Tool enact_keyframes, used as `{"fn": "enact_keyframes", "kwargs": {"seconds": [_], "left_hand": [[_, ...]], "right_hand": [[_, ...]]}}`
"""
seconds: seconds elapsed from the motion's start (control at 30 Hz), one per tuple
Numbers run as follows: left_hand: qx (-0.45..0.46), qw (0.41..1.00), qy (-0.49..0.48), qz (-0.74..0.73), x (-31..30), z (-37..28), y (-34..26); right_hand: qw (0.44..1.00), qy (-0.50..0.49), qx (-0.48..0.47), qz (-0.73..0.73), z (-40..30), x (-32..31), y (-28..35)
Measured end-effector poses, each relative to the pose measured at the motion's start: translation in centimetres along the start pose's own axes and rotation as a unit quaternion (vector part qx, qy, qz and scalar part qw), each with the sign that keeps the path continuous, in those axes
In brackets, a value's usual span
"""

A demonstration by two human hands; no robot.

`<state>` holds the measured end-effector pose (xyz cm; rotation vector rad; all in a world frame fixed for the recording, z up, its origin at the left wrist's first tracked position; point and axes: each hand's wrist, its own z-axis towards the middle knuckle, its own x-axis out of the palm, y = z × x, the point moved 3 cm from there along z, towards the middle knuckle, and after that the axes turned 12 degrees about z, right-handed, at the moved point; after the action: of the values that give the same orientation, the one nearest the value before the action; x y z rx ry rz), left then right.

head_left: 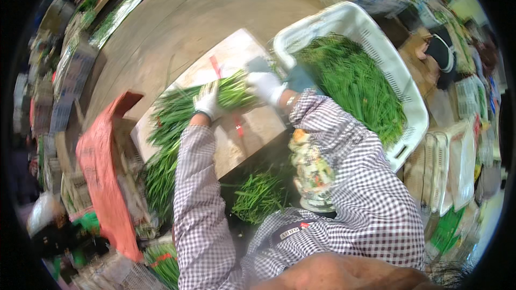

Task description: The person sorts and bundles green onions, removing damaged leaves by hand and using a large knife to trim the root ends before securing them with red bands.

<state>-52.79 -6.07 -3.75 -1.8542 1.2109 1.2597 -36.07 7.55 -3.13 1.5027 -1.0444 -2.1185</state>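
Observation:
A bunch of long green leafy stalks (173, 108), probably garlic chives, lies across a pale board (238, 48). My left hand (207, 101), in a white glove, grips it near the middle from above. The pale stem ends point right, and the leaves spill over the board's left side. At those stem ends is my white-gloved right hand (266, 88), blurred; whether its fingers hold stems cannot be made out. A red strip (215, 67) runs under the bunch and reappears on its near side. Just beyond my right hand is a blurred grey thing (258, 64).
To the right, a white plastic crate (417, 117) holds loose greens (354, 84). Below the board lies a small heap of green scraps (260, 197). Red sheeting (96, 157) hangs at the left. Stacked crates (439, 165) stand far right, with a person (441, 54) above them.

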Motion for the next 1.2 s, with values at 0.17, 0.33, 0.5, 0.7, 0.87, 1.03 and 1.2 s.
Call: {"fn": "enact_keyframes", "kwargs": {"seconds": [0.17, 0.33, 0.5, 0.7, 0.87, 1.03, 1.2], "left_hand": [[-0.013, 1.0, 0.008, -0.002, 0.2, 0.2, -0.4], [-0.011, 0.999, 0.023, 0.043, -2.3, -0.5, -2.0], [-0.025, 0.994, 0.005, 0.108, -5.4, -2.8, -5.8], [0.142, 0.983, -0.058, -0.099, -7.5, -4.8, -15.5], [0.215, 0.925, 0.042, -0.309, -7.5, -8.5, -29.6], [0.211, 0.829, 0.109, -0.506, -2.1, -11.8, -39.4], [0.174, 0.795, 0.082, -0.575, 1.2, -14.2, -44.9]], "right_hand": [[0.998, -0.056, 0.01, 0.032, -2.4, -5.1, 1.1], [0.959, -0.225, 0.086, 0.148, -15.1, -16.1, -1.3], [0.846, -0.379, 0.335, 0.169, -34.7, -24.9, -7.4], [0.769, -0.291, 0.553, 0.135, -50.6, -27.1, -8.6], [0.818, -0.001, 0.575, 0.032, -49.2, -20.5, -6.8], [0.763, 0.104, 0.638, -0.011, -48.3, -15.0, -8.6], [0.763, 0.082, 0.64, 0.021, -48.9, -12.5, -11.9]]}}
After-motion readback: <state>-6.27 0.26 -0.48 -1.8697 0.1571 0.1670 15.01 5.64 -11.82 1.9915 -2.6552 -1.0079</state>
